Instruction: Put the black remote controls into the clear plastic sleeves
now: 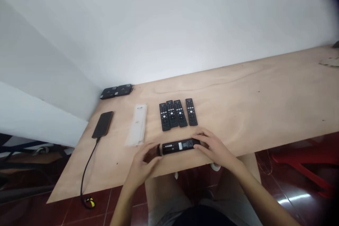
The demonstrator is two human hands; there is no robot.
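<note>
A black remote control lies back side up near the table's front edge, its label showing and its battery compartment apparently uncovered at the left end. My right hand grips the remote's right end between thumb and fingers. At the opposite end, my left hand curls its thumb and fingers round a small dark piece that looks like the battery cover. A narrow gap seems to separate that piece from the remote. Just beyond my hands, several black remotes lie buttons up, with another remote slightly apart on their right.
Thin white plastic sleeves lie left of the remotes. Farther left is a phone with a black cable hanging over the table edge. Two flat black boxes sit against the wall. A red stool stands at the right.
</note>
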